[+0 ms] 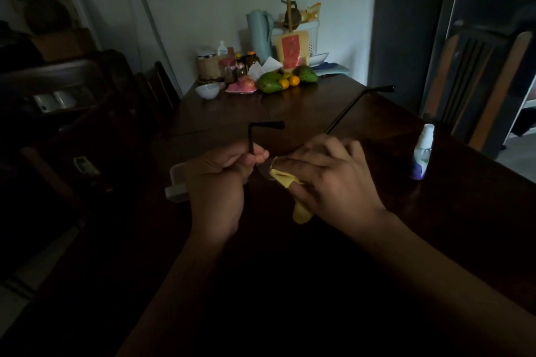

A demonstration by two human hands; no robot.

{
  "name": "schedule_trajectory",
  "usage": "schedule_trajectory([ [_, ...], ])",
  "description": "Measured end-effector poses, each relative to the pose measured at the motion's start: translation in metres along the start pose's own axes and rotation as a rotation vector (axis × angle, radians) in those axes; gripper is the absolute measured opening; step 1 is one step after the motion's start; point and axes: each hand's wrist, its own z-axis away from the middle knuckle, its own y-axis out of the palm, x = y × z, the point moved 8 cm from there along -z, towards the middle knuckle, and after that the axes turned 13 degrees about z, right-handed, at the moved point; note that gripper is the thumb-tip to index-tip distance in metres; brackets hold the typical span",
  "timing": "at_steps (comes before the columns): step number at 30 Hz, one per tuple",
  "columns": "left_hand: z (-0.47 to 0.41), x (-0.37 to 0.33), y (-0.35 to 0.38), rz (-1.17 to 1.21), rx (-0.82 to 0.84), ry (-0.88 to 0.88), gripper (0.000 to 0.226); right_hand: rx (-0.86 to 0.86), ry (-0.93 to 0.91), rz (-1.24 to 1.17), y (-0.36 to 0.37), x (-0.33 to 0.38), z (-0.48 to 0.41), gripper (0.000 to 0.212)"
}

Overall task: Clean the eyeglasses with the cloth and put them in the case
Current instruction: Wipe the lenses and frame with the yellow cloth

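Observation:
Both hands hold the black-framed eyeglasses (351,108) above the dark wooden table (290,112), with both temple arms unfolded and pointing away from me. My left hand (217,179) pinches the frame at the left hinge. My right hand (327,173) pinches a yellow cloth (282,178) around the right lens; the cloth's tail hangs below the fingers. The lenses are mostly hidden by my fingers and the cloth. A pale grey case (177,182) lies on the table behind my left hand, partly hidden.
A small white spray bottle (423,152) stands on the table to the right. At the far end sit mangoes and oranges (285,79), a white bowl (207,91), jars and a basket. A dark chair (481,81) stands at right.

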Motion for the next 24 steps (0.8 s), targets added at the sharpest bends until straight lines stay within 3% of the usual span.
schedule_trajectory([
  [6,0.001,0.003,0.003,0.046,0.012,0.006,0.040,0.012,-0.034,-0.094,0.006,0.012,0.001,0.037],
  [14,0.001,0.001,0.000,0.016,-0.003,0.012,0.037,0.040,0.054,0.143,0.004,0.001,-0.001,0.044],
  [20,0.001,0.003,0.001,0.026,-0.006,-0.005,0.036,0.055,0.026,-0.006,0.005,0.006,-0.001,0.039],
  [24,0.001,0.003,-0.001,0.017,-0.010,-0.013,0.035,0.101,0.064,0.059,0.006,-0.004,-0.002,0.047],
])
